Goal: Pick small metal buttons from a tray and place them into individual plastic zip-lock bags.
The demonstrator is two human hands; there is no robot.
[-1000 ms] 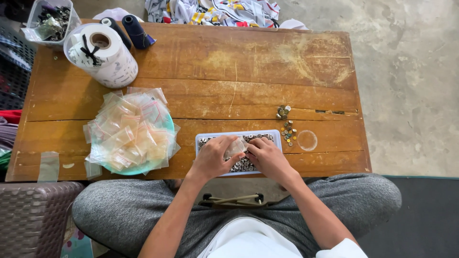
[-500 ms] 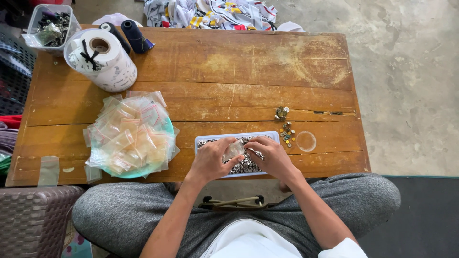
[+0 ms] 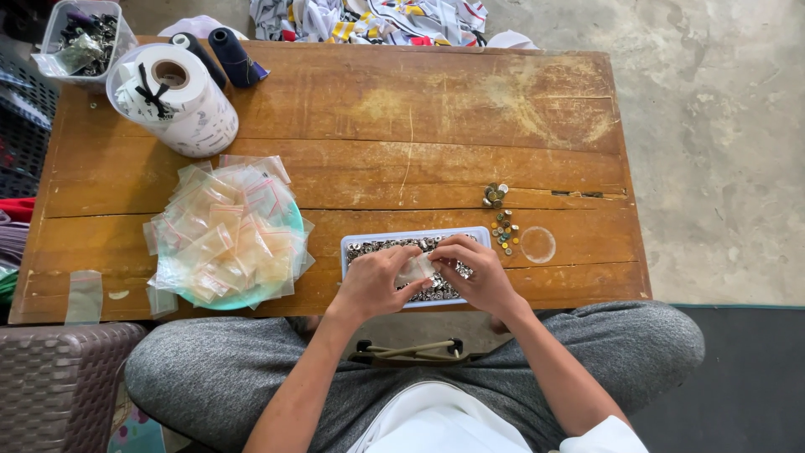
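Both hands hold small bag [image 3: 417, 268] over tray [image 3: 356, 243] w/ metal buttons [image 3: 377, 247].

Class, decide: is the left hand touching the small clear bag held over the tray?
Touching. The head view shows the left hand pinching the bag at its edge, with the right hand on its other side.

One tray [image 3: 356, 243], one paper roll [image 3: 180, 101], two dark thread spools [image 3: 236, 57], one green plate [image 3: 293, 220], two hands [image 3: 373, 283].
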